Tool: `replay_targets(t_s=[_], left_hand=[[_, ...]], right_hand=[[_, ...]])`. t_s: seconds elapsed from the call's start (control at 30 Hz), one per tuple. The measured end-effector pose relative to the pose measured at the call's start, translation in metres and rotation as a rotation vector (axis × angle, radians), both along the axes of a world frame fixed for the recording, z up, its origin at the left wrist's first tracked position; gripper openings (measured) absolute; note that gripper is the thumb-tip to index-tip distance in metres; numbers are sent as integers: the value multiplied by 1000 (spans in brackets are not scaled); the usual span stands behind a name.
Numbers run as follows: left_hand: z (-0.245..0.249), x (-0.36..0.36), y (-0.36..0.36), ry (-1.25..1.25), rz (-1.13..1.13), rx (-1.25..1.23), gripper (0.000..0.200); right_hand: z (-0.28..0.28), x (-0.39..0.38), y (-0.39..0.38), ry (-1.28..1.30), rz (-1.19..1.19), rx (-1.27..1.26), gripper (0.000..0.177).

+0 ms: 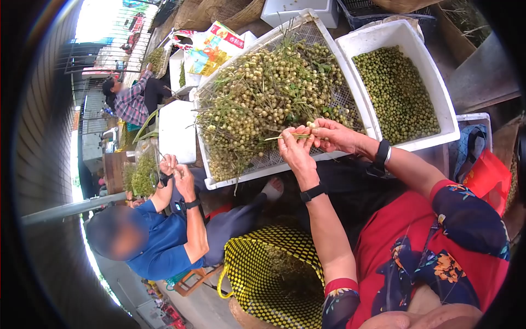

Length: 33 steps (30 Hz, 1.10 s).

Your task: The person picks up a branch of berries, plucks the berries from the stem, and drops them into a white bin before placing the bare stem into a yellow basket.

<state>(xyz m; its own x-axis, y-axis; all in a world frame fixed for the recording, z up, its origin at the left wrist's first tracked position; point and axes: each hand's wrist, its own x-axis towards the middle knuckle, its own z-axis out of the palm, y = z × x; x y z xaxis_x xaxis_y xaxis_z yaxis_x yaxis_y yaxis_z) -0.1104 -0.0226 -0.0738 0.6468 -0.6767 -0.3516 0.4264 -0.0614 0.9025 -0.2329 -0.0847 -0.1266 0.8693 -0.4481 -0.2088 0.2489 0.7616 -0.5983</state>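
My left hand [297, 153] is closed, fingertips pinched on a thin green stem [274, 137]. Right beside it, my right hand [335, 137] pinches small round pale-green fruits [311, 125] at the stem's other end. Both hands are over the near edge of a white perforated tray [359, 107]. A heap of stemmed round fruits [257, 88] fills much of that tray. To its right, a white foam box [449, 129] holds loose green fruits [394, 90] without stems.
A yellow-and-black woven basket [274, 274] stands open below my left arm. A co-worker in a blue shirt [164, 247] works at the left, and another person in plaid [131, 98] sits farther off. A red plastic bag [489, 178] lies at the right. A printed sack [216, 49] rests behind the tray.
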Motion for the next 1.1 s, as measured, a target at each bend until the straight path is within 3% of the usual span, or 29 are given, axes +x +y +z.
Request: replay_targets(t_s=[0.1,0.23,0.4,0.53,0.63,0.73,0.77,0.83,0.9,0.97,1.03,1.1], left_hand=[[-9,3,4,91,83,-40,27],[-18,4,6,79,9,-84,28],[-21,2,5,-53,-110,-105,27],[-13,-2,2,-156,-165,-89,27],[-25,1,-2,-198,-136,-74,23],[-45,1,-8,-838,-66,125,21],[-48,-3,-8,-835,-62,123,21],[-49,-11,-8,-1156,71,344,24],[-49,-20,-6,-1096,93,418,25],[-58,-21,-6,-863,62,517,29],[-56,-22,-7,-929,94,504,35],[-22,-27,-4,-384,77,333,36]], right_hand=[[-1,-5,-1,-67,29,112,13],[-13,-3,-4,-133,18,313,14],[-15,0,-8,-21,54,349,37],[-5,-5,-10,39,129,238,36],[-3,-1,-3,112,23,19,30],[-10,6,0,64,-113,-20,21],[-13,9,1,66,-110,-24,21],[-15,14,6,44,-159,50,19],[-16,20,9,58,-155,22,19],[-20,23,13,71,-182,-75,21],[-16,20,14,113,-185,-67,20],[-13,16,13,26,-189,150,18]])
